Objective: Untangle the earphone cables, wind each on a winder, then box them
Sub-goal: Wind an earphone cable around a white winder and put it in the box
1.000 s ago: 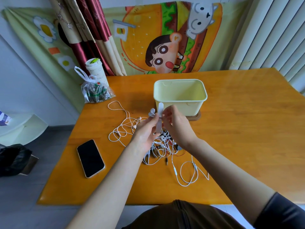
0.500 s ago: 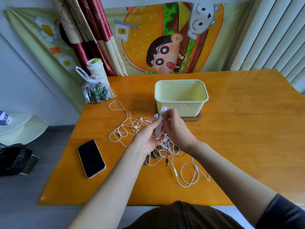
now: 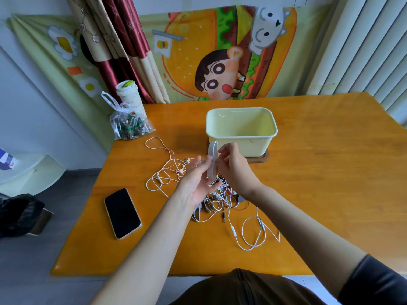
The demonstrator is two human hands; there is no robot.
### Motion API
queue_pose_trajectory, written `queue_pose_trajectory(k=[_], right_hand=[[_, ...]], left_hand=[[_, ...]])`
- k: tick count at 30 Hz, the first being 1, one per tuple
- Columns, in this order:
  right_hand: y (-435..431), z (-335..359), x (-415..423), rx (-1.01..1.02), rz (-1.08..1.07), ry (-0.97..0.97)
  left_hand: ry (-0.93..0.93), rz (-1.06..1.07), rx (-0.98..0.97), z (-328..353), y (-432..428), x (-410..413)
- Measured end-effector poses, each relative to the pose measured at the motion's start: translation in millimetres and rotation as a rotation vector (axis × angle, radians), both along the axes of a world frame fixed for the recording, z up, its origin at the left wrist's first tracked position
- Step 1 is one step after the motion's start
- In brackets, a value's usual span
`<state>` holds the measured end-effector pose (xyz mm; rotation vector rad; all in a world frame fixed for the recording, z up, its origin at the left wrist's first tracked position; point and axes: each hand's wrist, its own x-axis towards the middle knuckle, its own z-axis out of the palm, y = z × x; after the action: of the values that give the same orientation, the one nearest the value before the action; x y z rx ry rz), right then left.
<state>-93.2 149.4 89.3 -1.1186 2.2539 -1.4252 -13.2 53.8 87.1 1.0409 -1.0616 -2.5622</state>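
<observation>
From the head camera, the left hand (image 3: 196,181) has turned its palm further up toward the camera than a second ago, when more of its back showed; its thumb and fingers grip the lower half of the pale winder (image 3: 212,159), which stands nearly upright in front of the near wall of the cream box (image 3: 259,146), much as before. The right hand (image 3: 233,170) stays at the winder's right edge, curled fingers and thumb pinching it near the middle, where a thin white strand crosses it; whether that strand is in the pinch too I cannot tell. The tangle of earphone cables (image 3: 218,199) lies below both hands, with loops trailing left and toward the near edge, unchanged. The box is open and sits on a brown wooden piece (image 3: 263,159) on the orange wooden table (image 3: 319,172). A dark phone (image 3: 122,213) lies face up at the left; a knotted clear plastic bag (image 3: 128,126) and a white cup (image 3: 130,95) stand at the far left corner. Behind hang a red-and-cream curtain (image 3: 123,40) and a cartoon burger cloth (image 3: 220,62)
</observation>
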Motion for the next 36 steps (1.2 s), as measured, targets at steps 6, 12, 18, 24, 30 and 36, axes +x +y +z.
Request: queue_pose_trajectory(k=[6,12,18,24,30,36], right_hand=[[4,2,0,0.030,0.005,0.050],[8,1,2,0.037,-0.005,0.130],[12,-6,0,0.088,0.025,0.238],[15,-4,-2,0.147,0.081,0.377],[18,-2,-3,0.164,0.051,0.391],[24,3,-14,0.211,0.068,0.456]], left_hand=[[-0.016,-0.072,-0.190,6,5,5],[-0.071,-0.115,-0.332,7,5,8],[-0.136,-0.174,-0.487,6,4,10],[-0.178,-0.206,-0.521,2,5,13],[-0.212,-0.353,-0.599,4,-1,16],[-0.239,-0.394,-0.607,-1,-6,19]])
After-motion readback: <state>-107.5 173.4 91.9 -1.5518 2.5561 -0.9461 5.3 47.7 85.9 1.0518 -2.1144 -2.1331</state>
